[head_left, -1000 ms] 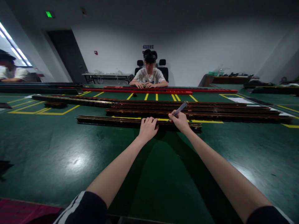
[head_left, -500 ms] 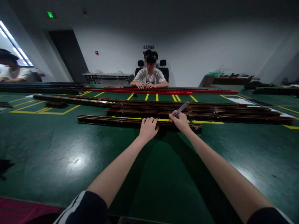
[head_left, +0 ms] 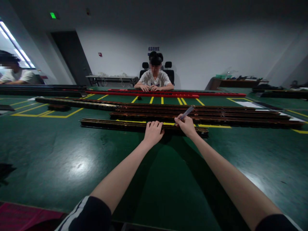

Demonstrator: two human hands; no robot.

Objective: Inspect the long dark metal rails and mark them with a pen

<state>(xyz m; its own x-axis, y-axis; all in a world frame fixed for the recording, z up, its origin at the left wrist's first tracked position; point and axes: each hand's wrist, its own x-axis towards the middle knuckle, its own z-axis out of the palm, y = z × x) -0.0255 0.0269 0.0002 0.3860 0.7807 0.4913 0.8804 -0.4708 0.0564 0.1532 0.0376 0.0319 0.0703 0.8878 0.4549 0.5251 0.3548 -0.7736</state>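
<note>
A long dark strip (head_left: pixel 113 124) lies crosswise on the green table (head_left: pixel 60 141). Over its middle, my left hand (head_left: pixel 154 132) is wrapped with the fingers bent across the top. My right hand (head_left: pixel 185 125) pinches a clear pen (head_left: pixel 188 111), whose lower end points down at the strip just right of my left hand. The pen's tip is too small to make out. Just behind, several long dark brown strips (head_left: pixel 228 115) lie side by side.
Red strips (head_left: pixel 216 94) run along the far side, where a person (head_left: pixel 154 78) sits with both hands near them. Another person (head_left: pixel 18 75) sits at far left beside black strips (head_left: pixel 43 90). Yellow lines (head_left: pixel 53 116) and white papers (head_left: pixel 249 104) are on the table.
</note>
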